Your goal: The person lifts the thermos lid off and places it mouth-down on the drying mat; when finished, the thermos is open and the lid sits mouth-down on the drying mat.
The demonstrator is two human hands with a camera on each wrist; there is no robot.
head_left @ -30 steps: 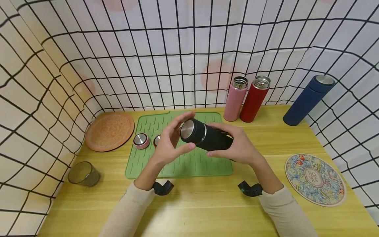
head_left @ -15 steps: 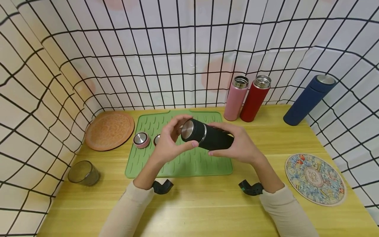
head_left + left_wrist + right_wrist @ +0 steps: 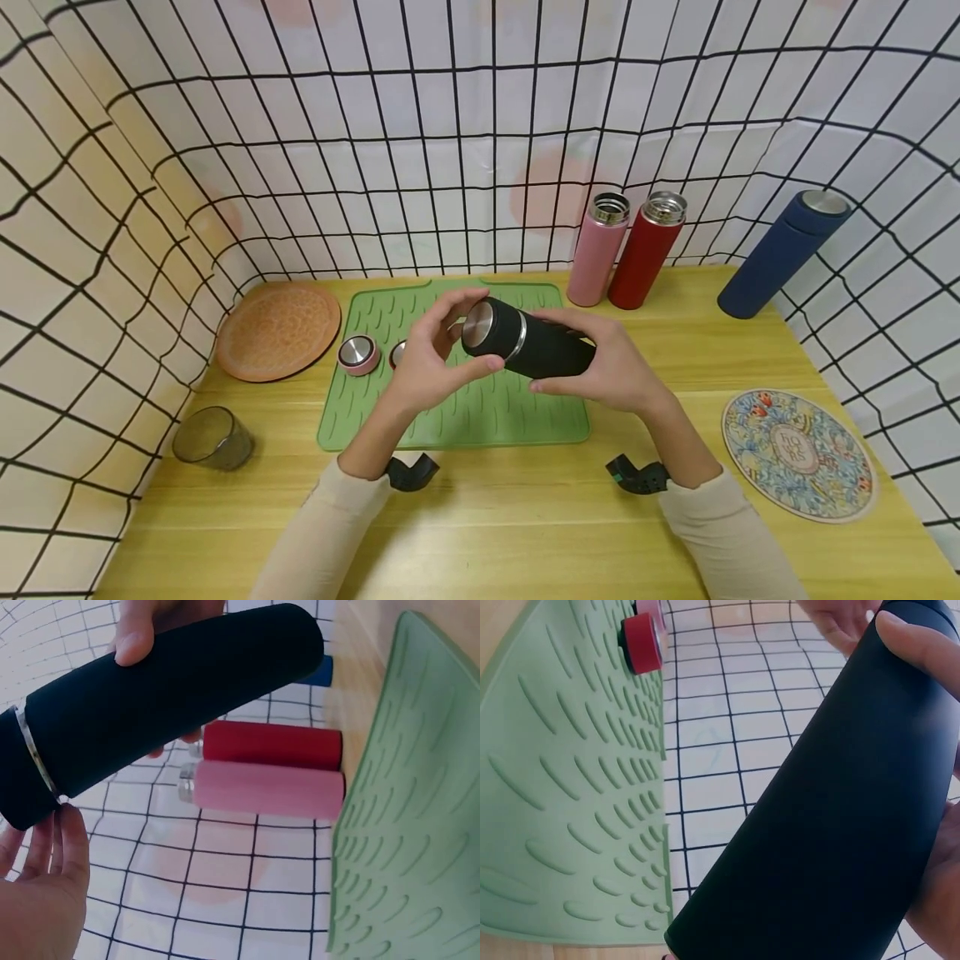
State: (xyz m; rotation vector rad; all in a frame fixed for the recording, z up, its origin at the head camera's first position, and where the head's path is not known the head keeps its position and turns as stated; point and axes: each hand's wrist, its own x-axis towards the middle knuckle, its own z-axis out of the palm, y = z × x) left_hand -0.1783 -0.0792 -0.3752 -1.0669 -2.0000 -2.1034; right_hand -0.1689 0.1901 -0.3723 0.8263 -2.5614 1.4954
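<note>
A black thermos is held tilted above the green mat, its lidded end pointing left. My right hand grips its body, thumb on the near side and fingers across the far side. At the other end, my left hand holds the black lid between thumb and curled fingers. A silver ring shows between lid and body in the left wrist view. Below, a pink lid lies on the mat, and a red lid sits beside it, partly hidden by my left hand in the head view.
The green mat lies mid-table. Behind it to the right stand lidless pink and red thermoses and a lidded blue thermos. An orange round mat and a glass are left; a patterned round mat lies right.
The thermos and my right hand have shifted slightly to the right. My left fingers and thumb have moved a little around the lid, which stays on the body.
</note>
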